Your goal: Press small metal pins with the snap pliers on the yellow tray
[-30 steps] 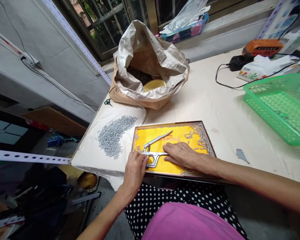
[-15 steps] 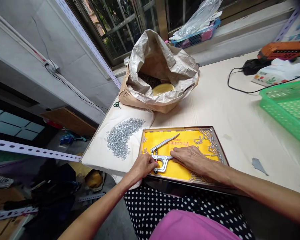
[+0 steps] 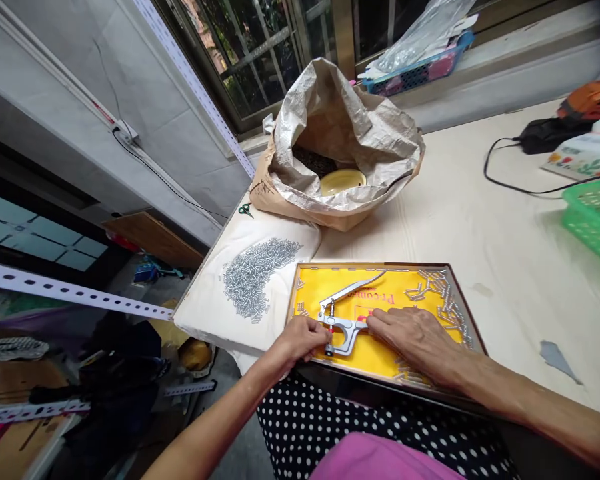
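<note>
Silver snap pliers (image 3: 350,327) lie over a shallow tray (image 3: 480,333) with a yellow lining, their long upper lever raised apart from the lower handle. My right hand (image 3: 413,337) is closed around the end of the lower handle. At the jaw end, my left hand (image 3: 305,338) is pinched beside a small red part; what sits between its fingertips is too small to make out. Small metal springs (image 3: 450,300) lie along the tray's right side, and a few more are at its left edge. The tray rests at the table's front edge, above the lap.
A pile of small metal springs (image 3: 257,277) lies on a white cloth pad (image 3: 205,307) to the left. Behind stands an open paper sack (image 3: 310,213) with a yellow dish (image 3: 343,181) inside. Green scissors (image 3: 245,211) lie beside it. A green basket (image 3: 593,217) and a black cable (image 3: 510,190) are at right.
The view has turned slightly left, so everything sits further right in the picture. Both hands stay at the pliers, with hardly any visible change in their grip.
</note>
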`<action>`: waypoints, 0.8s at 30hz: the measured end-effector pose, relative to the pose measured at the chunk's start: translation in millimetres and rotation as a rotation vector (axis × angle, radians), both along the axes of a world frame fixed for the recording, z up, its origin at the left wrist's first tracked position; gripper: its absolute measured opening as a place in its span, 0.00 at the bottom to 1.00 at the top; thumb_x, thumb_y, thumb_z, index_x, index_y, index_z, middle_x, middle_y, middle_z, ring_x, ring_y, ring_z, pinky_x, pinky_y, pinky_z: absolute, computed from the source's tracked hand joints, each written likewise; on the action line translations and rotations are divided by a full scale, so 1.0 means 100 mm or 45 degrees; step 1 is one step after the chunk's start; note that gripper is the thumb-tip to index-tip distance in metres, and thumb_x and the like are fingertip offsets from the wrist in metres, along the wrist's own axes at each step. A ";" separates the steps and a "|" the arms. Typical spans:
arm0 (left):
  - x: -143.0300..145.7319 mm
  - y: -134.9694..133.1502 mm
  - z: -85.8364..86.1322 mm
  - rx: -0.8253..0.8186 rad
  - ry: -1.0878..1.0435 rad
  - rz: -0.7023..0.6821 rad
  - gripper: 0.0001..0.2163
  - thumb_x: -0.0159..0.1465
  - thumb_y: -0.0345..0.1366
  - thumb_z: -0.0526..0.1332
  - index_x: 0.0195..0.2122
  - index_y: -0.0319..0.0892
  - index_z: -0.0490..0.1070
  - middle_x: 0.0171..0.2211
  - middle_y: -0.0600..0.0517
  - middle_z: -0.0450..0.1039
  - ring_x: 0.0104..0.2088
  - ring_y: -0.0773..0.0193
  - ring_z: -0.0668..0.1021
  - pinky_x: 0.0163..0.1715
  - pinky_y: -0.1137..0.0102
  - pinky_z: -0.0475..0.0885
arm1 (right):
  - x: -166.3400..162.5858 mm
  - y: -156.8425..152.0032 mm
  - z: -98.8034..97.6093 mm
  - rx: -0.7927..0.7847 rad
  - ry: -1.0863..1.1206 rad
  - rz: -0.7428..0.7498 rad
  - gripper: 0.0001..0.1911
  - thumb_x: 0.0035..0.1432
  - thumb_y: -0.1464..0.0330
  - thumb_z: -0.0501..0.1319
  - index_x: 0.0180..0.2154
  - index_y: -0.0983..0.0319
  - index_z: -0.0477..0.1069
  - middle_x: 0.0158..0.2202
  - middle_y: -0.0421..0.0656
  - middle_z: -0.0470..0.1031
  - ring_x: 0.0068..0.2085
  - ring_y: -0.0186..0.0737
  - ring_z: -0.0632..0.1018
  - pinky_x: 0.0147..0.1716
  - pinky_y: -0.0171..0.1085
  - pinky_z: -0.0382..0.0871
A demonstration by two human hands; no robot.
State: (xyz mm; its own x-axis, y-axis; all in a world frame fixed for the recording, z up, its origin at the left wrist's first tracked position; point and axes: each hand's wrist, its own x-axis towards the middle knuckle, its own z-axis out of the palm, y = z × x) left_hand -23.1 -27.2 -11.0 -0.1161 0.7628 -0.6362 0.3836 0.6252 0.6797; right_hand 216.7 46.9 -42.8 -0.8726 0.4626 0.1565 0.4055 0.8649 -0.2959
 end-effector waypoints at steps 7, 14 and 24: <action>-0.23 0.03 -0.01 0.416 0.155 0.295 0.14 0.57 0.46 0.63 0.26 0.39 0.71 0.21 0.56 0.66 0.18 0.72 0.64 0.20 0.75 0.58 | 0.16 0.08 -0.02 -0.173 0.079 -0.262 0.15 0.71 0.61 0.46 0.32 0.58 0.62 0.30 0.40 0.72 0.29 0.37 0.71 0.26 0.37 0.52; -0.41 0.23 -0.05 0.768 0.967 -0.061 0.05 0.62 0.31 0.61 0.35 0.41 0.77 0.34 0.50 0.74 0.33 0.64 0.76 0.38 0.69 0.70 | 0.11 0.00 -0.09 -0.127 0.096 -0.223 0.14 0.70 0.64 0.47 0.31 0.58 0.61 0.27 0.38 0.69 0.27 0.37 0.71 0.27 0.37 0.50; -1.15 0.59 -0.07 0.441 1.491 -0.050 0.10 0.69 0.36 0.55 0.43 0.41 0.75 0.45 0.45 0.73 0.42 0.57 0.77 0.39 0.67 0.66 | 0.02 -0.05 -0.22 -0.010 0.081 -0.180 0.14 0.71 0.63 0.47 0.33 0.58 0.63 0.29 0.39 0.72 0.28 0.38 0.73 0.28 0.37 0.56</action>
State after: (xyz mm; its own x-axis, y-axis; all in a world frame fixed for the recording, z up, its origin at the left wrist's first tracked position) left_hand -138.5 31.5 -18.0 -0.4554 0.8871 0.0754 0.8903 0.4537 0.0389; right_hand 218.5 41.9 -64.7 -0.7870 0.5818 0.2052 0.5033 0.7979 -0.3318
